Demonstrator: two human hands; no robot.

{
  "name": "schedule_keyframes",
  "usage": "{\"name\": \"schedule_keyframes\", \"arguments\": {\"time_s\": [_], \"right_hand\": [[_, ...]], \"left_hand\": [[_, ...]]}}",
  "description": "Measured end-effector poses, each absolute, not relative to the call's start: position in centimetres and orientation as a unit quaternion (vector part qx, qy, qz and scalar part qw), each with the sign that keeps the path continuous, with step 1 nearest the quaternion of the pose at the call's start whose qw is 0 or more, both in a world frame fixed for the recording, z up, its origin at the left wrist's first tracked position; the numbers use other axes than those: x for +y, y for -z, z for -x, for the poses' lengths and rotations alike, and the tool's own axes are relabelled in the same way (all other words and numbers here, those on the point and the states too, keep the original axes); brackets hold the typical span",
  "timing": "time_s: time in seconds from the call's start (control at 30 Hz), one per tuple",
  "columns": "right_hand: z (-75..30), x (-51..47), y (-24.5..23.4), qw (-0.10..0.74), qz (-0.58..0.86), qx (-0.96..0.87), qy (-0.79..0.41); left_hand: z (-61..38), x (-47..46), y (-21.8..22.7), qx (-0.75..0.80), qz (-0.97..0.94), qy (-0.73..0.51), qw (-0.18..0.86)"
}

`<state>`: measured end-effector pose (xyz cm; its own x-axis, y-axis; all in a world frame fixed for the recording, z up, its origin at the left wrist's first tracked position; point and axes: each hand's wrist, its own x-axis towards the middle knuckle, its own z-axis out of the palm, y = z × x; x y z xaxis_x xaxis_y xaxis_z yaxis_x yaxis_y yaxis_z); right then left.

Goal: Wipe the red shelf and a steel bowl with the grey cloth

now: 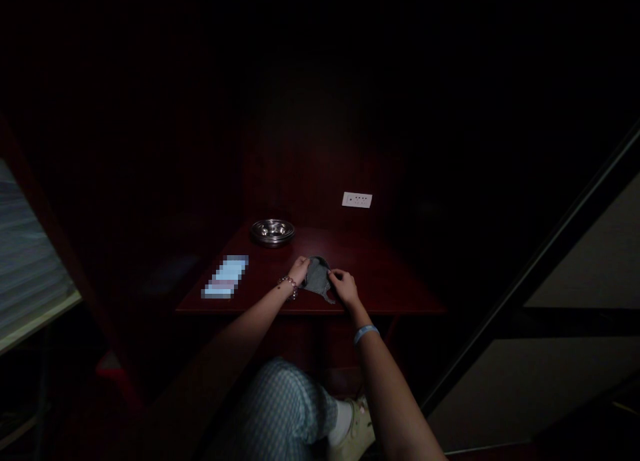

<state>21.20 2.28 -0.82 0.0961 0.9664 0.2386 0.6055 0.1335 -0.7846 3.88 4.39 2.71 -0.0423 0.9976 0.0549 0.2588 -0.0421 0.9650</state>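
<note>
Hidden: we find the room too dark to see beyond the table [390, 281].
Ashtray [273, 231]: contents unclear.
Hands: our left hand [299, 271] and right hand [344, 288] both pinch the grey cloth [317, 277] at the table's near middle.

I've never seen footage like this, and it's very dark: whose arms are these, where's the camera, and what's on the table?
No machine here: a person wears a camera on the head, looking down at their own bare hands. The left hand, with a beaded bracelet, and the right hand, with a blue wristband, both grip a small grey fabric piece over a dark red table. On the table lie a round metal dish and a flat item blurred out. A white socket plate sits on the wall behind.
</note>
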Motion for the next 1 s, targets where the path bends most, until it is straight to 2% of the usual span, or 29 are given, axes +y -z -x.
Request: {"name": "schedule_keyframes", "arguments": {"time_s": [0.1, 0.23, 0.3, 0.57, 0.87, 1.0], "right_hand": [[-21.3, 2.5, 1.0, 0.424, 0.608, -0.634, -0.22], [-21.4, 2.9, 1.4, 0.445, 0.601, -0.629, -0.213], [-21.5, 3.0, 1.6, 0.45, 0.604, -0.625, -0.206], [-21.4, 2.7, 1.4, 0.45, 0.611, -0.621, -0.196], [-20.9, 1.9, 0.4, 0.402, 0.615, -0.643, -0.216], [-20.8, 1.8, 0.2, 0.38, 0.629, -0.65, -0.193]], "left_hand": [[-3.8, 3.4, -2.7, 0.567, -0.599, -0.431, 0.365], [-4.1, 1.8, -2.3, 0.551, -0.753, -0.313, 0.175], [-4.5, 1.4, -2.0, 0.536, -0.792, -0.267, 0.122], [-5.1, 2.1, -1.3, 0.484, -0.825, -0.248, 0.152], [-4.4, 2.4, -2.1, 0.505, -0.742, -0.383, 0.218], [-3.9, 2.3, -3.1, 0.534, -0.728, -0.382, 0.196]]}}
